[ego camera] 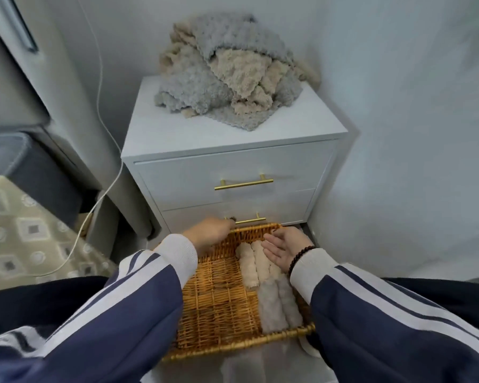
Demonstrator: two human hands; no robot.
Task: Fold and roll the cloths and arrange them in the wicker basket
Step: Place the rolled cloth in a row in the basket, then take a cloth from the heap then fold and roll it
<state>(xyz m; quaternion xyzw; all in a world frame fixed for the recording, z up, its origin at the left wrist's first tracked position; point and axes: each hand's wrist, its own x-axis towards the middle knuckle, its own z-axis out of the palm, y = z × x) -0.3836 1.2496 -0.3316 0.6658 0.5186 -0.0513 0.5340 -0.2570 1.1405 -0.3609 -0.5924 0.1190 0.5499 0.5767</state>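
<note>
From the head view, our left hand (209, 230) is curled over the far left rim of the wicker basket (221, 308), though blur keeps us from seeing exactly how the fingers close on it; our right hand (285, 248) lies open with fingers straight, palm turned inward, over the far ends of the rolls at the basket's right side, holding nothing.

Inside the basket we have beige rolls (250, 265) lying side by side at the far right and grey rolls (278, 306) nearer to us; the left half of the weave is bare. We judge the step in hand to be steadying the basket and pressing the rolls snug against the right wall; to do it well, we should keep the left hand firm on the rim, push with the flat palm so no roll uncoils, and keep the rows parallel.

The loose pile of cloths (230, 76), grey and beige, sits on top of the white cabinet (177, 128), well apart from the basket, so much remains to fold. The cabinet's brass drawer handle (244, 184) and a white cable (105, 189) hanging at the left stand near our reach; our sleeves could catch either.
</note>
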